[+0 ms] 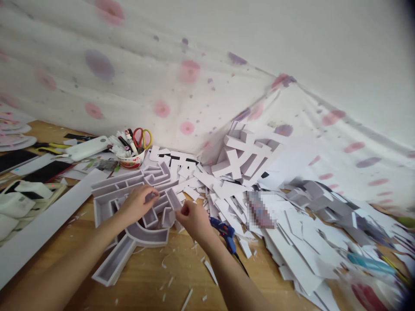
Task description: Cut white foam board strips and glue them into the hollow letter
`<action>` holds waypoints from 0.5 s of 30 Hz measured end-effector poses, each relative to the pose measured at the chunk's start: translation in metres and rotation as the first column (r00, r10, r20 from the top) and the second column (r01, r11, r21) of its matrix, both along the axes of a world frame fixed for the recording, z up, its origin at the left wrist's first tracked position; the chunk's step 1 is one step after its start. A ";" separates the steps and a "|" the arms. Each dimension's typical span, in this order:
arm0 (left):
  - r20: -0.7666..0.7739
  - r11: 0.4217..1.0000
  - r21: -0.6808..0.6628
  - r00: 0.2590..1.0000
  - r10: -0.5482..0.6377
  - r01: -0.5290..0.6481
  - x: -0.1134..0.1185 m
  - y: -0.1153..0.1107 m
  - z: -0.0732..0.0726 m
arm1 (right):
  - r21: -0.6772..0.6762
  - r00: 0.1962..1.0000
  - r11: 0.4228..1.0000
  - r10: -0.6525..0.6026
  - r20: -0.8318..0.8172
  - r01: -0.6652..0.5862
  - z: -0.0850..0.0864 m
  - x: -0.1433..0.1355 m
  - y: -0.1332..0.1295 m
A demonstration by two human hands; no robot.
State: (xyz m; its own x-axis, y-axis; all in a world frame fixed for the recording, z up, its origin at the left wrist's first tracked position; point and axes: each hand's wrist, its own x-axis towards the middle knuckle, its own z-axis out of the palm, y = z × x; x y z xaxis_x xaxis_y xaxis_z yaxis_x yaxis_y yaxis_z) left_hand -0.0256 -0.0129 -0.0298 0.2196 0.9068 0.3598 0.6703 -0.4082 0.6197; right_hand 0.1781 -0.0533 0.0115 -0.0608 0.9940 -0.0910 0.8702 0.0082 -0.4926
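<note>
A hollow character-shaped form (pixel 149 237) of white board, with upright walls along its outlines, lies on the wooden table in front of me. My left hand (pixel 138 205) is over its middle, fingers curled and thumb close to the index finger; whatever they may grip is hidden. At the form's right side, my right hand (pixel 194 220) is closed in a pinch on a small white board strip (pixel 173 214) beside the upright walls. A blue glue gun (pixel 223 231) lies just right of that hand, its red light showing and its cord running toward me.
Loose white board scraps (pixel 223 198) are heaped behind and right. Another board character (pixel 249 155) leans at the back. A cup (pixel 131 160) holds pens and scissors (pixel 142 138). A long white strip (pixel 48 224) and a power strip (pixel 42 203) with plugs lie left.
</note>
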 end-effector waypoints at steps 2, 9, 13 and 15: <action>0.003 1.000 -0.005 1.000 -0.002 0.002 0.001 -0.001 -0.003 | 0.007 0.997 1.000 0.009 0.077 -0.009 -0.007 -0.012 -0.002; 0.011 0.999 -0.040 1.000 -0.015 0.016 -0.002 -0.009 -0.005 | 0.132 0.960 0.989 0.025 0.278 -0.064 -0.030 -0.030 -0.002; 0.027 0.996 -0.087 0.999 -0.019 0.021 -0.003 -0.012 -0.004 | 0.190 0.967 0.981 0.000 0.256 -0.050 -0.040 -0.030 -0.003; 0.028 0.995 -0.097 0.999 -0.020 0.023 -0.002 -0.013 -0.004 | 0.174 0.970 0.983 0.009 0.242 -0.053 -0.041 -0.029 -0.003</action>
State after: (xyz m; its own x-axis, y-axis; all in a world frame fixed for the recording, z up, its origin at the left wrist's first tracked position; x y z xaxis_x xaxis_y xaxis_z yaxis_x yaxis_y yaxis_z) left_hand -0.0280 -0.0254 -0.0341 0.2304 0.9331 0.2763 0.6444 -0.3590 0.6752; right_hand 0.1486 -0.0562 -0.0297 -0.0897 0.9934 0.0712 0.9604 0.1052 -0.2579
